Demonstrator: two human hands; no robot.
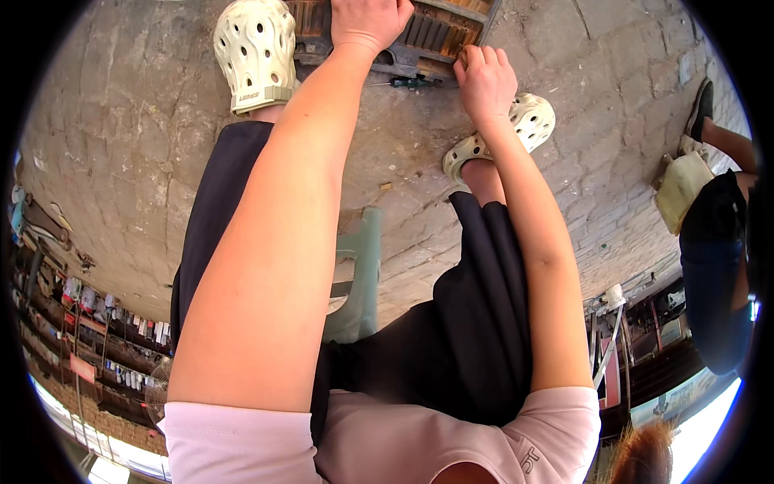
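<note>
A dark ribbed panel with brownish, dusty slots lies on the ground at the top edge of the view, partly cut off. Over its middle reaches my left hand, its fingers curled; their tips and anything in them are hidden. My right hand is at the panel's near right corner, with bent fingers closed against the rim. A screwdriver with a dark handle lies beside the panel's near edge, between my two hands.
My pale clogs stand on both sides of the panel on worn brick paving. A green plastic stool is under me. At the right is another person with a light bag. Loaded shelves line the lower left.
</note>
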